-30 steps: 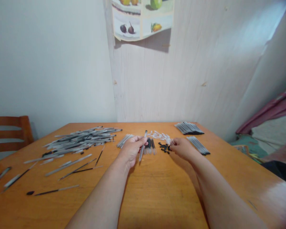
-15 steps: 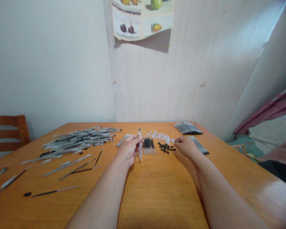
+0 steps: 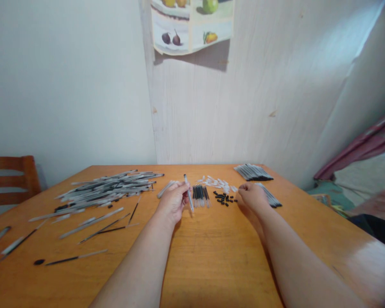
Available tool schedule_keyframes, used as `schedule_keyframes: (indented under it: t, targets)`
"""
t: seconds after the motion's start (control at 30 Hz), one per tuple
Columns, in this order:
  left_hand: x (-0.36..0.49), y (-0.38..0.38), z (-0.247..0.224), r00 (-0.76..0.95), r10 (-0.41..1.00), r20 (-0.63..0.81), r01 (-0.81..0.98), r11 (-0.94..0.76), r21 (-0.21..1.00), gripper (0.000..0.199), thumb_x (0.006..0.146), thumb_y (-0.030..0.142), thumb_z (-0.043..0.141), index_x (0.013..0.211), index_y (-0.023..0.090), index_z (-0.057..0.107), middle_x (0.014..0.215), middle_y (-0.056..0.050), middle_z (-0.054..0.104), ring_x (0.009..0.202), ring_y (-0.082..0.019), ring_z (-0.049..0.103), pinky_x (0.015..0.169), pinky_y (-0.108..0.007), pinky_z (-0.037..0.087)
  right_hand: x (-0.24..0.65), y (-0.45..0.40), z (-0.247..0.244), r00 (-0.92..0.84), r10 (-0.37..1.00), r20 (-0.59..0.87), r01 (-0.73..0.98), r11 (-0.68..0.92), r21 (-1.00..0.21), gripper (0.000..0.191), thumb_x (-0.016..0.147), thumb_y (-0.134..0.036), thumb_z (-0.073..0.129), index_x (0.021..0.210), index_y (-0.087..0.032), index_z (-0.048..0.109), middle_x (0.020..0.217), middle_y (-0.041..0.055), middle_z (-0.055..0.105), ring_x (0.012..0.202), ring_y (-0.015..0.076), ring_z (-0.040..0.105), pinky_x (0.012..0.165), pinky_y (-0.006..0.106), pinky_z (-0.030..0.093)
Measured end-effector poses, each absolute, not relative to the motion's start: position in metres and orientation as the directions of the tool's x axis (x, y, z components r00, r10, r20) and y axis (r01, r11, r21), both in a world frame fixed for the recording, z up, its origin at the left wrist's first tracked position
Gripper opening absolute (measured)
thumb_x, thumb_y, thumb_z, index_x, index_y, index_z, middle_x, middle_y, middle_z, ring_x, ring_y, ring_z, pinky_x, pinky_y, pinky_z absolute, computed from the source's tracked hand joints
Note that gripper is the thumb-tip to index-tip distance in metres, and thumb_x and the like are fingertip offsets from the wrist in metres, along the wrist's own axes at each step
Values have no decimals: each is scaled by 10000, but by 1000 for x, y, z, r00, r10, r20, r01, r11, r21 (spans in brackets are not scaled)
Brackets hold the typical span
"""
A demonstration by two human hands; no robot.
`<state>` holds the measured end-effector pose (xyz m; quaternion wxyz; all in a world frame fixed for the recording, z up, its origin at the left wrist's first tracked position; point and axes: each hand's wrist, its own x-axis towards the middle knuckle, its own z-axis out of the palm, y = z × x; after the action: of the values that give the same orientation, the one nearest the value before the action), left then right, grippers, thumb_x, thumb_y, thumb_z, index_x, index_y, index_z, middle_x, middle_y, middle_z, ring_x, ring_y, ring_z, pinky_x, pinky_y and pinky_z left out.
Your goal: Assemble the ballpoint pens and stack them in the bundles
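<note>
My left hand (image 3: 176, 200) is closed on a clear pen (image 3: 189, 194) with a dark top end, held at a slight tilt above the table. Just right of it lies a row of dark ink refills (image 3: 200, 195). My right hand (image 3: 250, 193) has its fingers pinched together near the small black plugs (image 3: 223, 198) and the loose white caps (image 3: 223, 184). Whether something is between those fingertips is hidden. Under and behind the right hand lies a row of pens with black ends (image 3: 271, 196).
A large heap of pen parts (image 3: 112, 188) covers the table's left side, with loose refills (image 3: 77, 258) in front. Clear barrels (image 3: 167, 187) lie behind my left hand. Another pen row (image 3: 253, 172) sits at the back right. A wooden chair (image 3: 9, 179) stands at left.
The pen in my left hand has gone from upright to tilted, its lower end now further right. My right hand has shifted slightly right, fingers still pinched.
</note>
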<state>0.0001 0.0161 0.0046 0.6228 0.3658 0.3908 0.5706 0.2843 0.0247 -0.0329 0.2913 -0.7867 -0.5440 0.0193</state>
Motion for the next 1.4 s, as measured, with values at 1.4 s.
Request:
schedule_keyframes:
  t: [1.4]
  targets:
    - [1,20,1,51,996,-76,-396,90,914,153,699,230,728,774,134,634,706,-14,643,535,-58,527,442,-139,350,278,21,-27,513,854,92,810,-446,-380,275,796,-335,522,936,-215,726,979,139,726,906,281,670,704,330,466]
